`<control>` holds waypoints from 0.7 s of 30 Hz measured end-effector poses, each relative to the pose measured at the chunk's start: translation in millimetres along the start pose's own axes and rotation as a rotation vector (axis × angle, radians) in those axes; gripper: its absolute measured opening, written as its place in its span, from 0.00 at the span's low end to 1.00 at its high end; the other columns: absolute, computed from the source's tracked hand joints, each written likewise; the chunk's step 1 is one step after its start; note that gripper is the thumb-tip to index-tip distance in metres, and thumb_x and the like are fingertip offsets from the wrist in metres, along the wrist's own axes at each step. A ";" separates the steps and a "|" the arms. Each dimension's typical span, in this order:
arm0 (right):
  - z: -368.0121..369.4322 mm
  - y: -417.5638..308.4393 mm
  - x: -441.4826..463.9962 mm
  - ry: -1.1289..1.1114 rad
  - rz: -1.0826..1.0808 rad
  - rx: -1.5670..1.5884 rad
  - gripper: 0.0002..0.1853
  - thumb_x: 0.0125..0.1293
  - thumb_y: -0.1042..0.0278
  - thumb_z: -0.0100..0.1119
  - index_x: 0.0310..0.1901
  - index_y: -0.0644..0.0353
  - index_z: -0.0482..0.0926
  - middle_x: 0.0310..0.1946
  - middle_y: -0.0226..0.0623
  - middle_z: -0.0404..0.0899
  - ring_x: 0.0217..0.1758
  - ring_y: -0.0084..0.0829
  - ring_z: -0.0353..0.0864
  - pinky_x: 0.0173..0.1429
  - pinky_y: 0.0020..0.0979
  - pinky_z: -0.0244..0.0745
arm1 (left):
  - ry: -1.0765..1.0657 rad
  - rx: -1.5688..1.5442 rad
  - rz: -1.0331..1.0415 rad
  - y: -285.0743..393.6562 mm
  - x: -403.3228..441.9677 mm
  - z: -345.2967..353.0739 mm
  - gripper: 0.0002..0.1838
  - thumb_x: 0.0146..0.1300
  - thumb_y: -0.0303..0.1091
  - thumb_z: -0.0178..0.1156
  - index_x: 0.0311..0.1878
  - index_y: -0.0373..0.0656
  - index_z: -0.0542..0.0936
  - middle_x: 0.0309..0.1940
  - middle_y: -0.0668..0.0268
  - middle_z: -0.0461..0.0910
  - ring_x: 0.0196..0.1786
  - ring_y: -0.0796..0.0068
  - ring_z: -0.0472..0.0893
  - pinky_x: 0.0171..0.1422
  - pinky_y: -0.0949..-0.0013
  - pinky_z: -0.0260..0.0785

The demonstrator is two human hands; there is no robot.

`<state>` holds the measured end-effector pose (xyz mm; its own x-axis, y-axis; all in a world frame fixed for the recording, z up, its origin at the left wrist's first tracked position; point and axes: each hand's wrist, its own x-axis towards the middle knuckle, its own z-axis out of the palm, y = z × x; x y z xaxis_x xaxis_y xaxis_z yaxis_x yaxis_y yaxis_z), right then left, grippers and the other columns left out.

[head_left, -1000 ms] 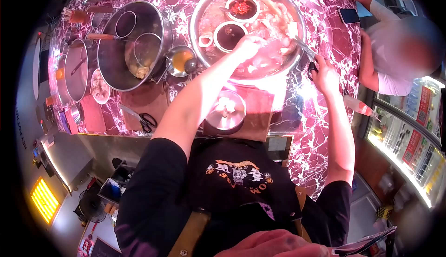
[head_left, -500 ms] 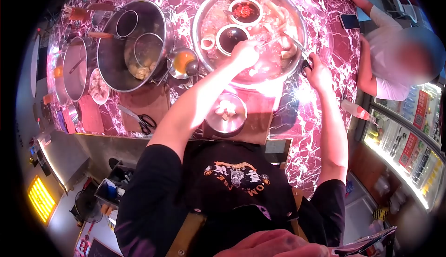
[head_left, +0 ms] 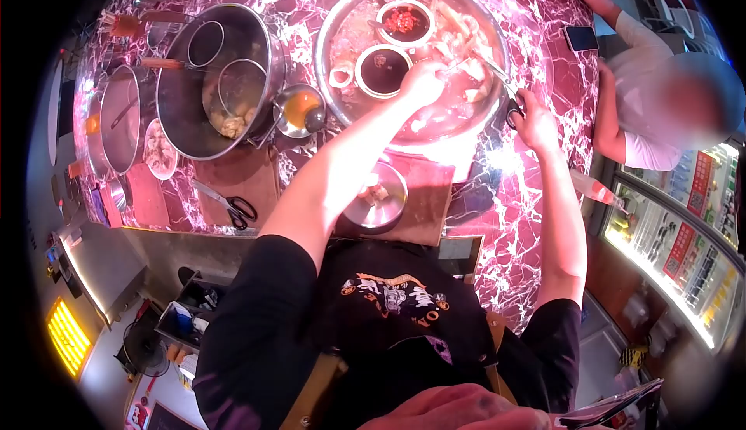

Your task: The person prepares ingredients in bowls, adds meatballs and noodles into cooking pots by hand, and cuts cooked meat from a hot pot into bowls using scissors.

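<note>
A large round metal tray (head_left: 325,80) holds pale pieces of meat (head_left: 458,38), washed out by bright light. Above its middle is my left hand (head_left: 424,82), fingers closed in a pinch; what they grip is too glaring to make out. At the tray's right edge, my right hand (head_left: 536,119) grips a pair of black-handled scissors (head_left: 513,110). The blades point up and left over the meat. Inside the tray sit a bowl of dark sauce (head_left: 382,70), close to my left hand, and a bowl topped with chopped red chilli (head_left: 402,22).
On the left stand a large pot (head_left: 183,131) with strainers inside and a small metal bowl of orange liquid (head_left: 301,107). Near me are a metal bowl with pale pieces (head_left: 381,208) and other scissors (head_left: 239,211). A phone (head_left: 581,38) and another person (head_left: 645,104) are at right.
My left hand has shifted slightly right over the tray, nearer the scissor blades. My right hand stays at the tray's edge with the scissors. The whole view has moved a little.
</note>
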<state>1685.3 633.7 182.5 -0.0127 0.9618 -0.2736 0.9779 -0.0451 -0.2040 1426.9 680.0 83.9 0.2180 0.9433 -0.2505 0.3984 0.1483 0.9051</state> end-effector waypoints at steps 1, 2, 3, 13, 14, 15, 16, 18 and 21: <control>-2.0 1.0 0.0 0.013 -0.034 0.011 0.26 0.57 0.65 0.61 0.59 0.55 0.72 0.49 0.50 0.80 0.51 0.50 0.81 0.56 0.46 0.75 | -0.002 0.000 0.000 -2.7 0.0 4.0 0.12 0.65 0.31 0.55 0.46 0.39 0.83 0.38 0.51 0.83 0.43 0.56 0.84 0.49 0.61 0.73; -4.2 1.9 0.0 0.027 -0.068 0.021 0.26 0.57 0.65 0.61 0.59 0.55 0.72 0.50 0.50 0.80 0.50 0.50 0.81 0.56 0.46 0.75 | 0.030 -0.003 0.010 -5.0 0.6 7.7 0.12 0.65 0.32 0.55 0.47 0.39 0.83 0.38 0.51 0.83 0.42 0.58 0.83 0.48 0.62 0.72; -7.3 3.0 -2.6 0.030 -0.067 0.019 0.26 0.57 0.65 0.61 0.59 0.55 0.72 0.50 0.50 0.80 0.50 0.50 0.81 0.56 0.46 0.75 | 0.063 -0.007 0.021 -7.0 1.3 10.8 0.12 0.66 0.32 0.55 0.47 0.39 0.83 0.37 0.51 0.83 0.41 0.59 0.83 0.47 0.63 0.72; -0.4 -26.2 -2.9 -0.079 0.143 0.106 0.35 0.52 0.49 0.63 0.61 0.57 0.70 0.47 0.51 0.82 0.52 0.50 0.82 0.58 0.45 0.74 | 0.070 -0.112 -0.074 -1.6 -17.7 6.5 0.13 0.67 0.30 0.54 0.50 0.37 0.82 0.37 0.53 0.84 0.40 0.65 0.84 0.47 0.66 0.73; 3.3 -32.4 2.8 -0.084 0.151 0.113 0.35 0.53 0.50 0.64 0.61 0.58 0.70 0.47 0.50 0.83 0.51 0.50 0.82 0.58 0.44 0.74 | 0.056 -0.134 -0.089 -1.7 -18.6 6.6 0.13 0.67 0.30 0.54 0.50 0.37 0.82 0.36 0.54 0.84 0.40 0.66 0.83 0.46 0.67 0.73; 9.0 -32.8 8.3 -0.083 0.149 0.116 0.35 0.53 0.50 0.64 0.61 0.58 0.70 0.47 0.50 0.83 0.51 0.50 0.82 0.58 0.44 0.74 | 0.044 -0.156 -0.104 -2.3 -19.1 6.0 0.13 0.67 0.29 0.54 0.50 0.37 0.82 0.36 0.55 0.84 0.39 0.68 0.83 0.46 0.68 0.73; 17.5 -32.2 12.0 -0.075 0.124 0.120 0.34 0.53 0.52 0.64 0.61 0.58 0.70 0.46 0.50 0.83 0.51 0.50 0.82 0.57 0.45 0.74 | 0.044 -0.154 -0.106 -8.6 -17.0 7.3 0.13 0.67 0.29 0.54 0.50 0.37 0.82 0.36 0.55 0.84 0.39 0.68 0.83 0.46 0.68 0.73; 25.5 -30.8 11.6 -0.061 0.092 0.148 0.30 0.55 0.58 0.63 0.60 0.58 0.71 0.45 0.51 0.83 0.50 0.50 0.83 0.56 0.45 0.75 | 0.120 -0.134 -0.017 -24.7 -9.7 11.5 0.13 0.65 0.30 0.53 0.48 0.39 0.83 0.38 0.51 0.84 0.41 0.60 0.85 0.47 0.62 0.74; 16.3 -21.8 3.7 -0.064 0.073 0.178 0.26 0.56 0.64 0.61 0.58 0.58 0.73 0.44 0.52 0.83 0.50 0.50 0.82 0.56 0.45 0.75 | 0.095 -0.157 -0.052 -16.3 -10.6 2.3 0.13 0.64 0.29 0.53 0.48 0.38 0.83 0.38 0.51 0.84 0.43 0.61 0.84 0.49 0.64 0.74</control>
<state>1660.5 633.9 170.6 0.0378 0.9352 -0.3520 0.9244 -0.1666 -0.3432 1420.1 667.0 71.0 0.1121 0.9558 -0.2718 0.2619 0.2354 0.9359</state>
